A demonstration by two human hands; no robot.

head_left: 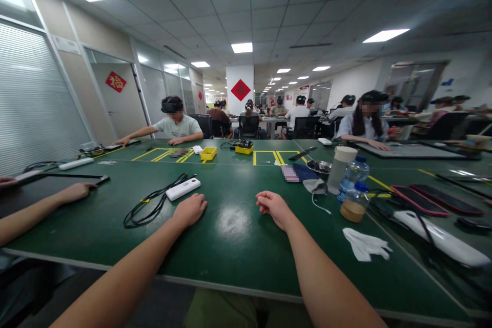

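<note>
On the green table [230, 261], my left hand [191, 210] rests with its fingers curled down, just below a white power bank [183, 189]; what is under the fingers is hidden. A coiled black cable [148, 205] lies beside the power bank. My right hand [273, 208] is closed, its fingers curled together over the table; anything inside them is too hidden to make out. Beyond it lie a dark blue cloth [304, 172] and a white cable [321, 206]. A shiny patch of reflected light shows between my hands.
At the right stand a pale cylinder [340, 169] and bottles [353, 202], with a white glove [366, 245] nearer. Small yellow trays [208, 154] are farther back. Another person's hand [77, 192] rests at the left; two people sit across.
</note>
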